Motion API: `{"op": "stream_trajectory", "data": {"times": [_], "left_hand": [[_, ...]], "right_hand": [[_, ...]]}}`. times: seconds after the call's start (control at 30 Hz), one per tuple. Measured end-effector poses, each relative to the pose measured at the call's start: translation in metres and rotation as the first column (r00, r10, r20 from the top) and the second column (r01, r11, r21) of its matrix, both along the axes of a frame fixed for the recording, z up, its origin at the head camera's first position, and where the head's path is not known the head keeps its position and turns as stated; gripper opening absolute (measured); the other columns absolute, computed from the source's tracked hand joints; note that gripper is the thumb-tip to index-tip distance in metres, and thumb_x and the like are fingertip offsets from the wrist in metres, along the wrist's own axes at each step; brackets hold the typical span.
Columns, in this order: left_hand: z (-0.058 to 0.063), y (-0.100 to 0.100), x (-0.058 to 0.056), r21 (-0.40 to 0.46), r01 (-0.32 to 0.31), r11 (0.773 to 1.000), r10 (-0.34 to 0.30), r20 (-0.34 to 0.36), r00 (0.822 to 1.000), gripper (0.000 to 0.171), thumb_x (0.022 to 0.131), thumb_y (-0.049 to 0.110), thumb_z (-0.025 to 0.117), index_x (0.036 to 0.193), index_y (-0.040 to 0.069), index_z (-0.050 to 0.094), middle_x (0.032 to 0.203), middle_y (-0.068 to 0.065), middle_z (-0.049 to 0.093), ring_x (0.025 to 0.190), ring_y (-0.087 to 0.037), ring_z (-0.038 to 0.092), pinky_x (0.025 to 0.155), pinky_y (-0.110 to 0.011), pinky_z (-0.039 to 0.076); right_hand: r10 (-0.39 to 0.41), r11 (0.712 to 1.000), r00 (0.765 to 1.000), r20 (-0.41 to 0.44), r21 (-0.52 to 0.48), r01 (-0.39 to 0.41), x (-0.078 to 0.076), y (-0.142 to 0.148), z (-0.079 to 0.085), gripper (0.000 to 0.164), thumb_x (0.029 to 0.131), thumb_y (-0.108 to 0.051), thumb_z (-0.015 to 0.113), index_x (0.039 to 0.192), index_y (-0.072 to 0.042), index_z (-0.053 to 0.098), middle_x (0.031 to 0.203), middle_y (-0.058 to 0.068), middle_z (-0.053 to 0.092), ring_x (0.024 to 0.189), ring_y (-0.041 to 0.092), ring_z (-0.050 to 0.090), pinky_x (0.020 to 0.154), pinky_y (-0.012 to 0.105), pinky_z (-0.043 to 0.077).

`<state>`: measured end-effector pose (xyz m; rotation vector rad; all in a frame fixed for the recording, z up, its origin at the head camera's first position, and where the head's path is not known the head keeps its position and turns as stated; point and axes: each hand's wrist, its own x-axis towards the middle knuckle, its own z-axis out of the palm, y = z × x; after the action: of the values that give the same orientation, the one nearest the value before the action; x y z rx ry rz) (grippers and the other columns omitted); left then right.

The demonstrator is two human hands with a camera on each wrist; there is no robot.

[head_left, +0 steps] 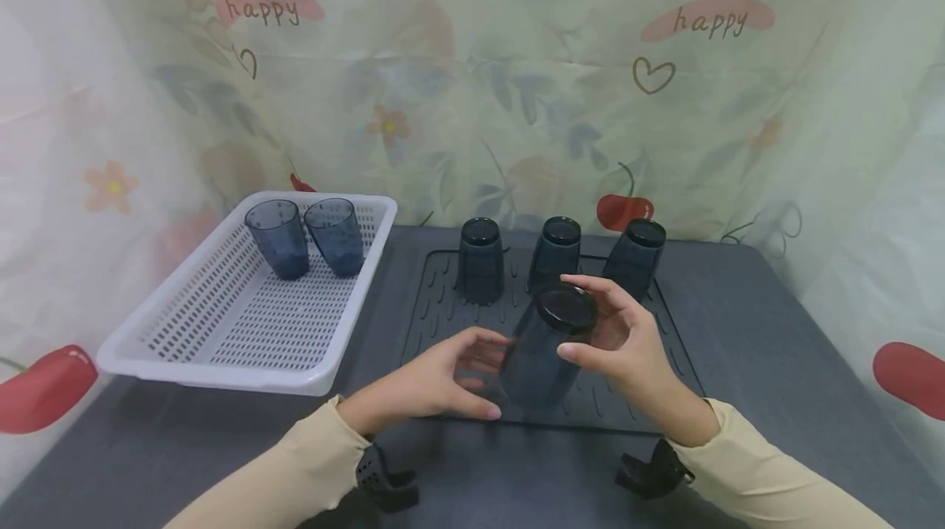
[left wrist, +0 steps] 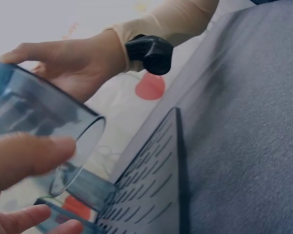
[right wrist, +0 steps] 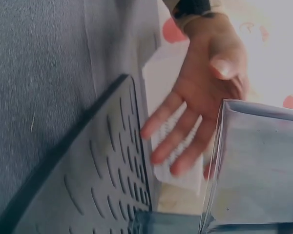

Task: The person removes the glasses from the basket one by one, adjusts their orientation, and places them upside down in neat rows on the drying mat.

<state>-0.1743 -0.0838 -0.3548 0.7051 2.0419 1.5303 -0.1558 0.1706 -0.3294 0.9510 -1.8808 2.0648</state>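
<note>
**Tumbler tilted between two hands over the drying mat**

Head view: right hand (head_left: 627, 348) grips the dark tumbler (head_left: 546, 348), base up and tilted, above the mat (head_left: 443, 299); left hand (head_left: 435, 381), fingers relaxed, reaches in from 9 o'clock.

Left wrist view: translucent blue-grey wall, open rim (left wrist: 78, 156) facing the mat.

Right wrist view: straight side, left fingers (right wrist: 176, 131) spread.

Left hand (left wrist: 19, 165) blurred, cut off at the edge — tumbler (right wrist: 256, 165) too (right wrist).

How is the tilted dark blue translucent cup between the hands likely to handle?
The dark blue translucent plastic cup probably is rigid and light. Its smooth glossy wall may slip in the right hand. Round and tapered, it could roll in an arc if laid sideways.
</note>
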Motion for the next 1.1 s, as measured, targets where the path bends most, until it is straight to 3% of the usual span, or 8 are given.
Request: {"op": "stream_trajectory", "data": {"times": [0.23,0.43,0.63,0.93,1.1], "left_hand": [[0.0,-0.017,-0.003,-0.013,-0.04,0.999,0.039,-0.074,0.996,0.053,0.089,0.015,0.07,0.136,0.005,0.048,0.13,-0.018,0.056,0.118,-0.03,0.058,0.094,-0.038,0.051],[0.0,-0.027,-0.003,0.002,-0.092,0.996,0.092,-0.058,0.994,0.046,0.091,0.017,0.067,0.133,0.005,0.051,0.125,-0.017,0.06,0.114,-0.028,0.059,0.088,-0.036,0.052],[0.0,-0.034,-0.001,-0.001,-0.121,0.993,0.12,-0.094,0.988,0.044,0.091,0.016,0.066,0.131,0.004,0.052,0.122,-0.015,0.062,0.112,-0.028,0.059,0.088,-0.035,0.051],[-0.003,-0.036,-0.001,-0.006,-0.132,0.991,0.131,-0.087,0.988,0.042,0.091,0.015,0.066,0.13,0.006,0.053,0.122,-0.014,0.062,0.112,-0.027,0.06,0.088,-0.036,0.051],[-0.003,-0.036,-0.001,-0.001,-0.128,0.992,0.128,-0.08,0.989,0.041,0.091,0.014,0.066,0.129,0.005,0.053,0.122,-0.017,0.061,0.111,-0.027,0.06,0.088,-0.037,0.052]], "right_hand": [[-0.045,0.997,0.999,0.007,-0.057,0.045,-0.002,0.018,0.004,0.064,0.074,0.022,0.063,0.134,0.004,0.049,0.121,0.007,0.061,0.106,0.015,0.064,0.08,0.024,0.056],[-0.144,0.989,0.988,0.063,-0.031,0.146,-0.001,0.035,0.008,0.064,0.075,0.024,0.062,0.134,0.002,0.05,0.119,0.006,0.061,0.104,0.014,0.065,0.081,0.022,0.055],[-0.222,0.975,0.97,0.1,0.0,0.223,-0.002,0.054,0.007,0.063,0.078,0.023,0.061,0.135,0.0,0.05,0.119,0.003,0.061,0.103,0.011,0.065,0.079,0.019,0.055],[-0.393,0.919,0.909,0.137,0.097,0.383,-0.01,0.08,0.0,0.06,0.082,0.01,0.069,0.136,-0.008,0.052,0.119,-0.005,0.06,0.103,0.003,0.064,0.079,0.014,0.053],[-0.455,0.888,0.874,0.173,0.158,0.431,-0.014,0.094,-0.006,0.061,0.081,0.004,0.073,0.136,-0.013,0.053,0.119,-0.009,0.06,0.105,-0.004,0.062,0.078,0.011,0.051]]}}
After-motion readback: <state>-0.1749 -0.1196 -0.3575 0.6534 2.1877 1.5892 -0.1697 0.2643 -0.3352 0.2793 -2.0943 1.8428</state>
